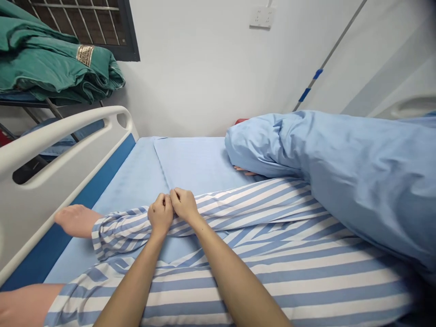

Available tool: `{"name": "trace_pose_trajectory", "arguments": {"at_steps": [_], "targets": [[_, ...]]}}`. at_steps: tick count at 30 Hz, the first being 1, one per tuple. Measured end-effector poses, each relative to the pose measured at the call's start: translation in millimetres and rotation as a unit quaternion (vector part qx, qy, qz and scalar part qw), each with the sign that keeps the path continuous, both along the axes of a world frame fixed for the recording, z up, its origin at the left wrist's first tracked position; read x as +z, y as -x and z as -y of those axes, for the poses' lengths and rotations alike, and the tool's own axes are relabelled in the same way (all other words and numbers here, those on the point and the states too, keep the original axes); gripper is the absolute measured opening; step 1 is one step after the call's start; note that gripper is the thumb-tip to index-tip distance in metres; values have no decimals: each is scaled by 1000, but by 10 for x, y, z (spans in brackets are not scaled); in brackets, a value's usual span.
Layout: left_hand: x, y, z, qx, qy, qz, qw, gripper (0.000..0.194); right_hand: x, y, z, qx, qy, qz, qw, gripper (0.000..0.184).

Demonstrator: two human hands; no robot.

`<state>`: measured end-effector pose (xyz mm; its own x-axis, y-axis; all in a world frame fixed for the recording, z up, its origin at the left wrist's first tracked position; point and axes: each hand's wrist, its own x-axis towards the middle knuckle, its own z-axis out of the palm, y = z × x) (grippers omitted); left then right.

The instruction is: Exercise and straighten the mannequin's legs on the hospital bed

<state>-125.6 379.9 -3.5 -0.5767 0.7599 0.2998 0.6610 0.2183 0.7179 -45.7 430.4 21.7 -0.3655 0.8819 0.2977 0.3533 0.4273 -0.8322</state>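
Note:
My left hand (160,215) and my right hand (184,203) are side by side, both closed on the blue-and-white striped trouser leg (238,213) worn by a person lying on the bed. The fabric is pinched up along the upper edge of the leg. A bare foot (75,220) sticks out of the other striped trouser leg (116,231) to the left, close to the footboard. A second foot (243,171) peeks out from under the blue quilt (340,163).
A light blue sheet (190,163) covers the mattress. The white and blue footboard (64,154) runs along the left. Folded green cloth (51,59) lies on a rack behind it. A white wall with a socket (261,17) stands beyond the bed.

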Motion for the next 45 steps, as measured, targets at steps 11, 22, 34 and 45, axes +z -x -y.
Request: {"name": "trace_pose_trajectory", "arguments": {"at_steps": [11, 22, 34, 45], "targets": [[470, -334, -311, -17, -175, 162, 971, 32, -100, -82, -130, 23, 106, -248, 963, 37], [78, -384, -342, 21, -126, 133, 983, 30, -70, -103, -185, -17, 120, -209, 970, 36], [88, -467, -348, -40, -34, -10, 999, 31, -122, -509, -274, -24, 16, -58, 998, 39], [361, -884, -733, -27, -103, 191, 976, 33, -138, -590, -459, -18, 222, -372, 901, 33]]}}
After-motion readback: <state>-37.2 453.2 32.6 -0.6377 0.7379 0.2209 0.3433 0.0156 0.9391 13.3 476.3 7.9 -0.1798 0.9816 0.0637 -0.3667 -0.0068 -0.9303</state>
